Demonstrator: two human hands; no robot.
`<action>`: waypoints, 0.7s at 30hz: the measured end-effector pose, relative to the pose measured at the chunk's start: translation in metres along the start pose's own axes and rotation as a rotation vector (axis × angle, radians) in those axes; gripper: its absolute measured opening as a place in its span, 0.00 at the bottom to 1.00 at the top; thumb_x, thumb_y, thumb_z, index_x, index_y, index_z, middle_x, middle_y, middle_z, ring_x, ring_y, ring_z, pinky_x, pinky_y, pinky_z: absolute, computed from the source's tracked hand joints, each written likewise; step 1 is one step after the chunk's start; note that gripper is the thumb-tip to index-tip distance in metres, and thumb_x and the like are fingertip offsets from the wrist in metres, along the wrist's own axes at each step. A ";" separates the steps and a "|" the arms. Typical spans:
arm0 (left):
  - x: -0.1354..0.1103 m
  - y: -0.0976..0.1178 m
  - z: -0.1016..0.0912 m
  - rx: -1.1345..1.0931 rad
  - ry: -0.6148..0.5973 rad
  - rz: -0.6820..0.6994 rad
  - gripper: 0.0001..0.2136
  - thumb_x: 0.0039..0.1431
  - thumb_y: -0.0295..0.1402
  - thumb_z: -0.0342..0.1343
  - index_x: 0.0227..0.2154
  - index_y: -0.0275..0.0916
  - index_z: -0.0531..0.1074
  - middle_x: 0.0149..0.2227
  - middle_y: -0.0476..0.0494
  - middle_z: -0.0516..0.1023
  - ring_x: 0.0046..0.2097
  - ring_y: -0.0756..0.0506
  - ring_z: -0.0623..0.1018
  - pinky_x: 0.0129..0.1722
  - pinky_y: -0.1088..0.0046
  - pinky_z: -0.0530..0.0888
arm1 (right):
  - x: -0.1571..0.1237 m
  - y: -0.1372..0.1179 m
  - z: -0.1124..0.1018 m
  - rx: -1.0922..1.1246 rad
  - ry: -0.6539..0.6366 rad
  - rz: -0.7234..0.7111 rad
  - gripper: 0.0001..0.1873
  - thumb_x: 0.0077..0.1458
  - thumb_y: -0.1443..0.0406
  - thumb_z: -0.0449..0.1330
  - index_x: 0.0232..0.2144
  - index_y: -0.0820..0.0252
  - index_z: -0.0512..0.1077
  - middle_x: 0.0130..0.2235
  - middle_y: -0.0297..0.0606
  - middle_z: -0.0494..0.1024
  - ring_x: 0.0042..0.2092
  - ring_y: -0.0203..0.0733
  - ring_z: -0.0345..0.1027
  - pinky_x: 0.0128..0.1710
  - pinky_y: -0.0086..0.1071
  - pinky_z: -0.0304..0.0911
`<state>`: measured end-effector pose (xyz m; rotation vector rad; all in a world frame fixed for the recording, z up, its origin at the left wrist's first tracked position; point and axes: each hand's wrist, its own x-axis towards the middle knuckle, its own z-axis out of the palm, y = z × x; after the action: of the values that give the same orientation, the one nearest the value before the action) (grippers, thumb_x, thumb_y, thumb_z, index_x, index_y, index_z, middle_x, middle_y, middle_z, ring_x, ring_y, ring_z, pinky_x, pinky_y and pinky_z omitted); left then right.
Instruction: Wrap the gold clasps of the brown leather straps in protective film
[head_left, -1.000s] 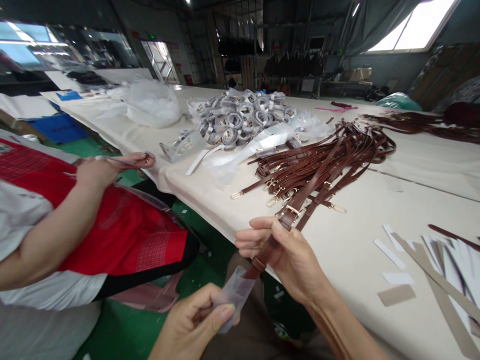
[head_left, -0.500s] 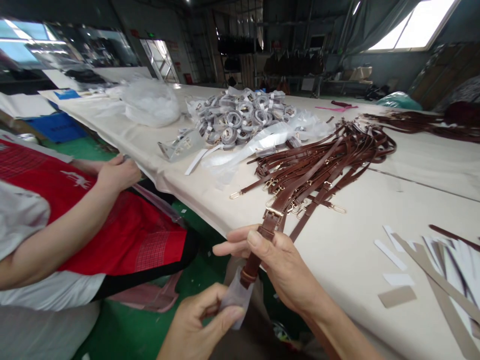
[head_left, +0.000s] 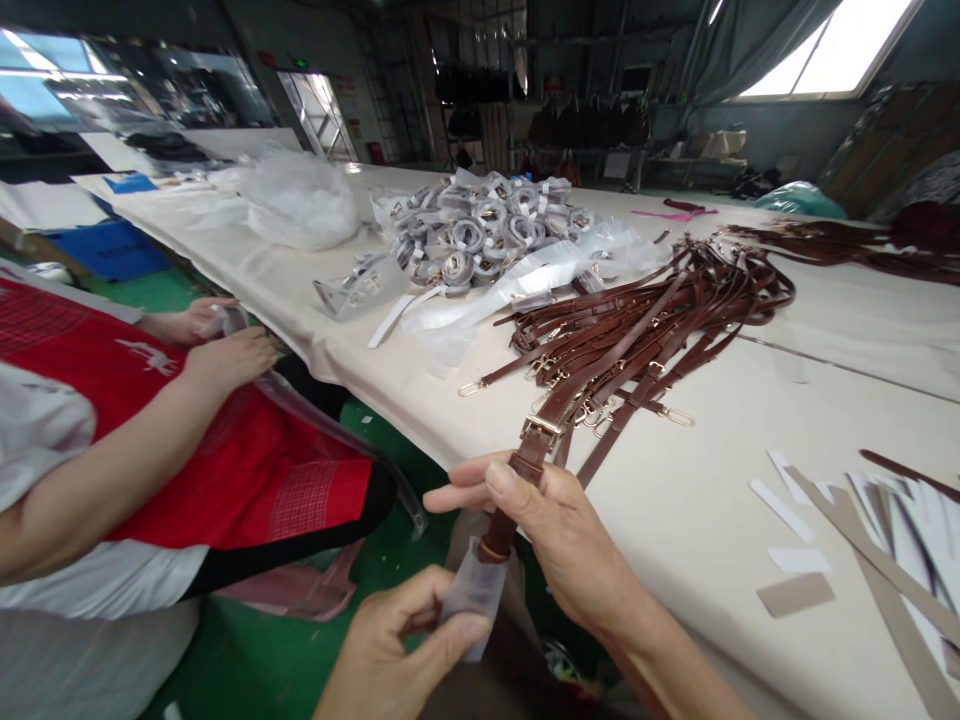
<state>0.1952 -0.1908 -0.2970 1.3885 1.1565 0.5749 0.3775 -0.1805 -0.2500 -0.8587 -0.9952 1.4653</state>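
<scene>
My right hand (head_left: 551, 515) pinches a brown leather strap (head_left: 527, 470) between thumb and fingers, just below its gold buckle (head_left: 541, 430). The strap's lower end sits in the mouth of a narrow clear plastic sleeve (head_left: 474, 595). That sleeve is gripped between the thumb and forefinger of my left hand (head_left: 412, 635), below the strap. From the buckle the strap runs up towards a heap of brown leather straps (head_left: 637, 330) with gold clasps on the table (head_left: 675, 500).
Coiled straps in clear sleeves (head_left: 480, 230) form a pile farther back, beside a plastic bag (head_left: 300, 200). Paper and card strips (head_left: 885, 540) lie at right. A co-worker in a red apron (head_left: 150, 440) sits at left, handling a long plastic-covered strip.
The co-worker's hands have shifted, and their plastic-covered strip now shows more fully, hanging over the lap. My hands stay almost where they were, with the same hold on strap and sleeve.
</scene>
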 end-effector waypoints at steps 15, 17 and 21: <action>0.003 0.001 -0.004 -0.241 -0.042 -0.013 0.18 0.50 0.48 0.68 0.32 0.37 0.78 0.27 0.47 0.78 0.29 0.48 0.76 0.30 0.78 0.71 | -0.012 0.041 0.011 0.267 -0.083 0.092 0.22 0.60 0.53 0.64 0.52 0.58 0.74 0.53 0.46 0.80 0.51 0.46 0.76 0.45 0.33 0.69; -0.003 0.006 -0.004 -0.236 -0.005 -0.046 0.18 0.48 0.48 0.69 0.30 0.37 0.79 0.26 0.49 0.77 0.28 0.49 0.76 0.30 0.79 0.71 | -0.011 0.043 0.007 0.425 -0.060 0.073 0.23 0.58 0.56 0.67 0.53 0.59 0.74 0.52 0.47 0.81 0.52 0.47 0.75 0.53 0.38 0.67; -0.014 0.016 -0.006 -0.236 0.075 -0.130 0.19 0.45 0.50 0.70 0.28 0.38 0.79 0.25 0.49 0.77 0.29 0.50 0.76 0.31 0.80 0.69 | 0.000 0.030 -0.004 0.646 0.081 0.033 0.15 0.61 0.55 0.63 0.43 0.61 0.78 0.42 0.44 0.84 0.45 0.46 0.78 0.53 0.43 0.68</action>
<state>0.1892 -0.1979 -0.2771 1.0905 1.1880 0.6519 0.3700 -0.1806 -0.2798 -0.4547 -0.3965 1.6280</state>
